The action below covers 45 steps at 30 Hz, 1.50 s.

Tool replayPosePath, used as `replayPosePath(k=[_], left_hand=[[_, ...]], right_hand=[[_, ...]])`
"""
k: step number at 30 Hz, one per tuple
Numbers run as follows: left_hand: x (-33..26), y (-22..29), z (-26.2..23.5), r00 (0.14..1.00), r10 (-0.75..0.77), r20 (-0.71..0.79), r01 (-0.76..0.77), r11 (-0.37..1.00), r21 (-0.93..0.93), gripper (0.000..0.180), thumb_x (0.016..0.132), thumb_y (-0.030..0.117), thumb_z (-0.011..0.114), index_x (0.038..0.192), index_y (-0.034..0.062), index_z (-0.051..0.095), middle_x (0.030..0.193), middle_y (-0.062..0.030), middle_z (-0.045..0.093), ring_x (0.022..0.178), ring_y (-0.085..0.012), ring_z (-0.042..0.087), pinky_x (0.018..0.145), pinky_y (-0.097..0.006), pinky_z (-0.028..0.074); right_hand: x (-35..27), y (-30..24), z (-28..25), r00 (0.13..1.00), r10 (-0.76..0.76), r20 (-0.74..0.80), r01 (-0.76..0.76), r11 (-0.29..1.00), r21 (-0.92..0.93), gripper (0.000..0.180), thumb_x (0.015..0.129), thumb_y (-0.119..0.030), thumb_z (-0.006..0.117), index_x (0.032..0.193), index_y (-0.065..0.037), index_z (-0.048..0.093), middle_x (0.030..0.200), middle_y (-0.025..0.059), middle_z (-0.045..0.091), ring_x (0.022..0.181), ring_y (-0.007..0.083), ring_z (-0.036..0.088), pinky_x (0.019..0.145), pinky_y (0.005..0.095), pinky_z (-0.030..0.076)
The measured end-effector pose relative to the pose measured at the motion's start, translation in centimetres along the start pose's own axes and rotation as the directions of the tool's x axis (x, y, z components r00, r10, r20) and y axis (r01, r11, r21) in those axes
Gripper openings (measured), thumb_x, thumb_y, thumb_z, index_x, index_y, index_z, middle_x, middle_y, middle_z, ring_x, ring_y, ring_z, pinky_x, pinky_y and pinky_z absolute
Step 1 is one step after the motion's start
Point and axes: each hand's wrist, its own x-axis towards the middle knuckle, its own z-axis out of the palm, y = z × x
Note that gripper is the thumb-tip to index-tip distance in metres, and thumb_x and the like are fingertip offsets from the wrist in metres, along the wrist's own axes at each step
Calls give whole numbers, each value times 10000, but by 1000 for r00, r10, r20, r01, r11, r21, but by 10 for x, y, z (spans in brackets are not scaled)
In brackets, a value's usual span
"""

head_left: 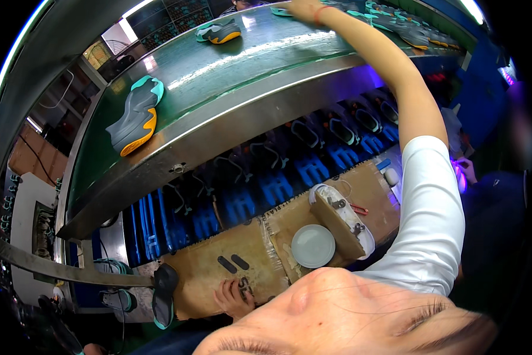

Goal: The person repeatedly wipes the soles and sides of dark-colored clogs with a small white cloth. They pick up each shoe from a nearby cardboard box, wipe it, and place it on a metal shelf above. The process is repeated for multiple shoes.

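Shoe sole (279,11), 1 pc., on green conveyor belt (183,74), far side, at R hand (306,12). Handling (est.): light, foam-type, springy, bends w/ some resistance; not fragile; smooth faces may slip a bit on belt. Best hold: across the narrow waist, thumb one sidewall, fingers opp.; avoid pinching thin edges. Appearance: teal part visible, rest mostly behind hand, so full colours prob. as per the near sole (137,115): dk grey body, sculpted sides, teal at one end, orange along the other. Similar unit, middle sole (220,31), lies beyond, same colours. R hand: arm outstretched, finger state can't tell, too small & cut by top edge; contact w/ sole unconfirmed. L hand (235,299): on cardboard (204,281), fingers slightly spread, nothing visible in grip.
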Motion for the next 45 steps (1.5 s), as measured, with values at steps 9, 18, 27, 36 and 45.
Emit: replayPosePath(k=[9,18,27,36,45], left_hand=[[-6,-11,14,998,37,-49,-35,998,50,457,771,322,587,1167,93,592,1201,-96,540,1224,-317,467,1070,-625,240],[-12,-19,16,999,32,-5,-31,996,80,442,772,315,595,1163,108,600,1209,-84,545,1222,-299,476,1063,-610,253],[-12,-17,24,997,46,-59,-43,997,57,418,788,299,585,1160,109,604,1216,-85,552,1211,-297,491,1060,-591,263],[-15,-19,27,993,46,-107,-43,999,30,414,837,336,540,1179,109,593,1216,-104,551,1201,-310,505,1062,-569,274],[-15,-16,22,991,77,-113,-75,997,21,391,838,321,551,1165,111,596,1212,-92,554,1196,-304,506,1060,-545,291]], right_hand=[[37,-122,-69,917,-306,-254,374,880,292,684,898,-132,601,1456,-430,342,1423,218,400,1242,420,511,1011,439,457],[32,-99,-52,821,-377,-429,469,874,128,362,954,-359,499,1315,-386,493,1181,131,564,926,333,659,717,437,547],[-32,25,19,998,44,-44,-40,995,91,426,885,-554,525,1247,-346,610,1244,145,602,1138,308,587,909,465,484],[-106,2,-13,502,799,332,-856,513,59,822,794,-761,514,1395,-200,510,1485,134,409,1347,352,413,872,711,432],[-143,62,11,613,724,318,-759,427,491,1202,696,-649,703,1499,39,133,1337,247,535,1226,325,553,1007,383,467]])
